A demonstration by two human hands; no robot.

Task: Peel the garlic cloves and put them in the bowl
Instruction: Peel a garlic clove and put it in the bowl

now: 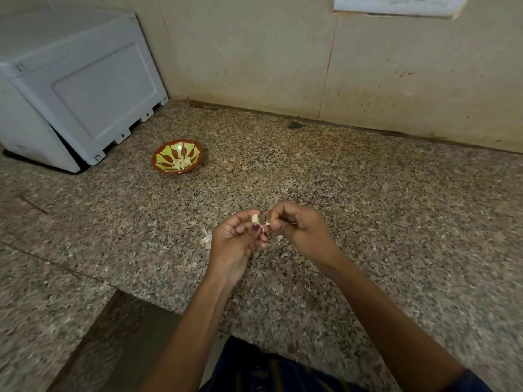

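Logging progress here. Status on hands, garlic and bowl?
Left hand pinching pale garlic clove. Right hand pulling its papery skin. Red-and-green patterned bowl holds peeled cloves; path unobstructed.

Pale clove [255,218], seemingly half-peeled, upright

At frame centre, the left hand [235,241] is pinching a garlic clove [255,218] while the right hand [297,230] is gripping its skin [267,224]; the bowl [177,157] is sitting upper left.

Cloves [181,163] in bowl [167,154]; bowl beside appliance [82,89].
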